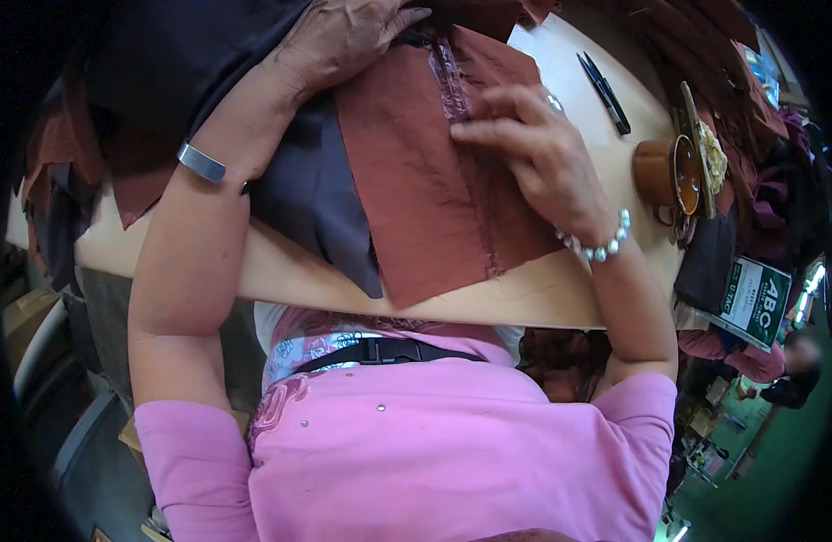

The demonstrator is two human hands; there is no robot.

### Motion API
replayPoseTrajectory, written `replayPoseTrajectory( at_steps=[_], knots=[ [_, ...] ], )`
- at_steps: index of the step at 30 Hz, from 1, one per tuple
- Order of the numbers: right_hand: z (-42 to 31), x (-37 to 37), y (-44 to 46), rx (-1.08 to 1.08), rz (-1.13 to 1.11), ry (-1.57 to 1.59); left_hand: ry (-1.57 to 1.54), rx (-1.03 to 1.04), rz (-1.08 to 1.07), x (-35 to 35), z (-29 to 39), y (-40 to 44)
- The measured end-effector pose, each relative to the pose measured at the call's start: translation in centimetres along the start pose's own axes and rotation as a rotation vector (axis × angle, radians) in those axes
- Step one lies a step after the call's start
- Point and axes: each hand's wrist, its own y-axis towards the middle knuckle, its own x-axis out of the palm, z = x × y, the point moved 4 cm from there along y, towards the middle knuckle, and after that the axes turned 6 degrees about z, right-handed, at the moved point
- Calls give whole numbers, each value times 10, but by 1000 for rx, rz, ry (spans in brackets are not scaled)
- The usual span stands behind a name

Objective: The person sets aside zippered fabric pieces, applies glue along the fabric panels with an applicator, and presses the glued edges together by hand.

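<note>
A rust-brown cloth piece lies across the table with a seam strip of shiny, frayed purple thread running down it. My left hand rests on the cloth's upper end, its visible fingers stretched to the right; the frame's top edge cuts part of it off. Over the seam, my right hand touches the cloth with its fingers loosely bent and apart, slightly blurred. Dark grey cloth shows under the brown piece, on its left side. A larger black cloth lies beyond my left forearm.
Two black pens lie on the pale table. Right of them stand a brown cup and a piece of yellowish material. A green-and-white ABC box sits at the table's right edge, near piled brown cloth. Another person is at the far right.
</note>
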Motion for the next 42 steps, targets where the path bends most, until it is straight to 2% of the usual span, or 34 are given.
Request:
replayPoseTrajectory(
  at_steps=[5, 8, 12, 16, 17, 21, 26, 32, 36, 37, 40, 42],
  knots=[
    [-44, -17, -50, -119, -95, -171, 1, -6, -16, 0, 0, 0],
    [-47, -21, -45, -74, -98, -64, 16, -10, -9, 1, -2, -1],
    [-22, -11, -16, 44, 71, -52, -1, -21, -4, 0, -1, -1],
    [-1, 7, 15, 25, 123, -154, 21, -14, -8, 1, -2, -1],
    [-1, 10, 20, 48, 69, -165, 30, -15, -9, 1, -2, -2],
    [-3, 10, 14, -70, 63, -264, 21, -6, 0, 1, -3, -3],
    [-45, -7, -43, -157, -48, -376, 21, 1, -11, 1, -2, -2],
    [-78, -11, -90, -296, -42, -518, 28, 12, 10, 0, 0, -2],
    [-68, -22, -72, -134, -193, -188, 3, -16, -12, -1, -2, -2],
    [-63, -24, -65, -81, -170, -105, 4, -17, -11, 0, -2, -2],
    [-54, -16, -50, 61, -46, -325, 24, -23, -26, 1, -3, -4],
    [-54, -8, -62, -3, -64, -408, 22, -20, -30, 0, 0, -1]
  ],
)
